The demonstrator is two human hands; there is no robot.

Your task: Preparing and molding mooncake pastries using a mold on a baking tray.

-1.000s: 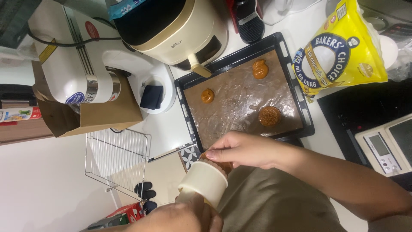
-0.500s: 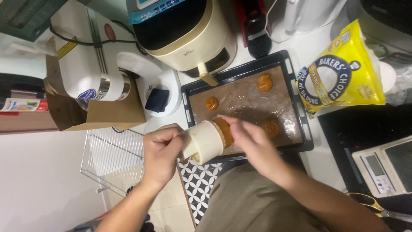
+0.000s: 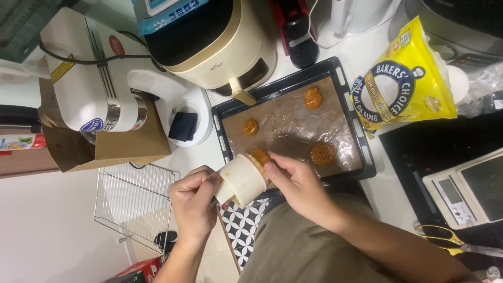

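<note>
Gripping a cream-coloured cylindrical plastic press mould (image 3: pixel 242 180), the left hand (image 3: pixel 195 202) has its fingers wrapped round the lower end of the cylinder, while the right hand (image 3: pixel 295 181) is closed against the upper end, its fingertips pinching a brown lump of dough (image 3: pixel 260 155) at the mould's mouth. The mould lies tilted, held in the air just over the near-left corner of the black rectangular baking tray (image 3: pixel 335 69), which sits on the white tabletop (image 3: pixel 367 47) and is lined with brownish baking paper (image 3: pixel 293 126). On that paper lie three brown dough pieces: a small round one (image 3: pixel 250 126) close to the tray's left edge, a folded one (image 3: pixel 313 98) toward the tray's far side, and a flatter patterned round one (image 3: pixel 323 153) near the tray's front edge, just beside the right hand. Beyond the tray's far-left corner stands a cream and black air fryer (image 3: pixel 215 39), and further left of the tray a white stand mixer (image 3: pixel 89 78) rests on a brown cardboard box (image 3: pixel 120 147). To the right of the tray leans a yellow plastic flour bag (image 3: pixel 406 84), and farther right of it lies a white digital kitchen scale (image 3: pixel 466 191). A wire cooling rack (image 3: pixel 133 202) sits below the tray's left side, beside the left hand.
</note>
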